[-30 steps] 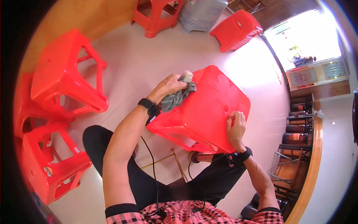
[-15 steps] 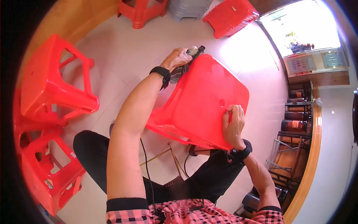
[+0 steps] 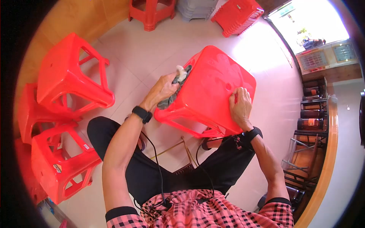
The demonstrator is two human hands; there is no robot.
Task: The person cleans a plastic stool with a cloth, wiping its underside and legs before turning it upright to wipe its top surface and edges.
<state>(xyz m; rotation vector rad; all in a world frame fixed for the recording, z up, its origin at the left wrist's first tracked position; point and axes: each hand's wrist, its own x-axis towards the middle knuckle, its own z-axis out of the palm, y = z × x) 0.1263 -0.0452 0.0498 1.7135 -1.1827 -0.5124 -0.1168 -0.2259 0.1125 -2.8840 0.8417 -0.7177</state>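
Observation:
A red plastic stool (image 3: 216, 85) stands between my knees, its square seat facing up toward me. My left hand (image 3: 166, 88) grips a grey striped cloth (image 3: 167, 99), which lies against the side of the stool at the seat's left edge. On the seat's right part, my right hand (image 3: 241, 105) rests with curled fingers near the small round hole. Whether those fingers grip the hole's rim or anything else is hidden. Both wrists wear black bands.
Several red stools (image 3: 62, 79) lie or stand at the left. A red stool (image 3: 150, 15), a grey stack (image 3: 194, 9) and a red stack (image 3: 237, 17) are at the back. Shelves with dark containers (image 3: 310, 123) line the right wall.
My left hand and the cloth have moved from the seat's far left corner back toward me, down along its left side. My right hand stays on the seat. The view has shifted slightly.

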